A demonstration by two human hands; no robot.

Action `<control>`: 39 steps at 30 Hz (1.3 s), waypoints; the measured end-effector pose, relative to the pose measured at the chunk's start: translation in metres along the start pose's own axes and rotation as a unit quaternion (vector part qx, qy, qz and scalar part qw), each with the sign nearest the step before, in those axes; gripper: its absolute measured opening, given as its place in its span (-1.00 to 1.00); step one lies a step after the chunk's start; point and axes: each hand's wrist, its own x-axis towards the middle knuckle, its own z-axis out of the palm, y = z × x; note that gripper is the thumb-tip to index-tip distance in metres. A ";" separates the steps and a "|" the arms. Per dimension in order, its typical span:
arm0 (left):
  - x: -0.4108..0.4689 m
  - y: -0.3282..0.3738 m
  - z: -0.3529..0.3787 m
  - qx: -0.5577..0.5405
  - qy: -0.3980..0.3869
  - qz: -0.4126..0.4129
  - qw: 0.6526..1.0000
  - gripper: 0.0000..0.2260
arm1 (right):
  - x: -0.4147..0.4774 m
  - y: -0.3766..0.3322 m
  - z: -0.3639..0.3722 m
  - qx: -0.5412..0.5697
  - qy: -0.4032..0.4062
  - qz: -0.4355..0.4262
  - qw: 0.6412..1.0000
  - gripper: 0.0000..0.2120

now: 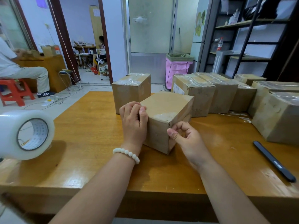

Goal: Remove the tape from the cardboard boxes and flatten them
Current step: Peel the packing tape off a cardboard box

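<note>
A small brown cardboard box (166,107) sits on the wooden table (90,126), one corner turned toward me. My left hand (134,120) grips its near left edge, fingers curled over the top and thumb on the side. My right hand (184,136) is at the box's near right side, thumb and curled fingers pinching at the vertical corner edge where clear tape runs. Whether a tape end is between the fingers cannot be told.
Several taped boxes stand behind and to the right: one at the back centre (131,91), a row (194,92), a large one (278,115). A roll of clear tape (24,135) sits at the left. A black pen-like tool (273,160) lies at the right. People sit in the background.
</note>
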 end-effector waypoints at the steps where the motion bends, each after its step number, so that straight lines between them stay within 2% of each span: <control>1: 0.000 0.000 0.000 0.001 0.001 0.001 1.000 -0.61 | 0.000 0.000 0.000 0.010 -0.002 0.000 1.000 -0.94; 4: 0.000 -0.001 0.001 0.006 0.005 0.004 1.000 -0.61 | 0.000 0.001 -0.002 0.047 -0.021 0.012 0.999 -0.90; 6: 0.001 -0.001 0.000 0.010 0.006 0.010 1.000 -0.61 | 0.000 -0.001 -0.003 0.094 -0.040 0.035 0.994 -0.97; 9: 0.001 -0.002 0.000 0.013 0.004 0.012 1.000 -0.60 | -0.001 -0.003 -0.004 0.162 -0.059 0.065 0.983 -0.84; 15: 0.001 -0.002 0.000 0.023 -0.010 0.024 0.999 -0.62 | 0.000 -0.005 -0.006 0.272 -0.044 0.116 0.954 -0.76; 18: 0.000 -0.002 0.002 0.028 -0.019 0.042 0.999 -0.65 | 0.001 -0.005 -0.006 0.285 -0.031 0.120 0.951 -0.81; 23: -0.001 -0.002 0.003 0.033 -0.020 0.048 0.998 -0.65 | 0.001 -0.003 -0.003 0.238 -0.016 0.082 0.968 -0.91; 26: -0.001 -0.001 0.002 0.035 -0.024 0.050 0.998 -0.65 | 0.001 0.001 -0.003 0.098 0.029 0.015 0.995 -0.91; 28: -0.001 0.000 0.002 0.034 -0.024 0.051 0.998 -0.66 | 0.001 0.005 -0.003 -0.002 0.072 -0.008 0.997 -0.81; 30: -0.001 0.000 0.001 0.035 -0.021 0.063 0.997 -0.67 | 0.001 0.007 -0.001 -0.015 0.079 0.006 0.997 -0.59; 32: -0.002 0.000 0.000 0.038 -0.019 0.083 0.996 -0.67 | 0.002 0.007 0.000 -0.001 0.091 0.040 0.995 -0.53; 36: -0.002 0.000 -0.002 0.032 -0.024 0.109 0.993 -0.68 | 0.003 0.004 -0.002 -0.009 0.172 0.020 0.985 -0.74; 39: -0.001 0.002 -0.004 -0.005 -0.019 0.069 0.997 -0.72 | 0.002 0.004 -0.003 0.016 0.186 0.003 0.982 -0.87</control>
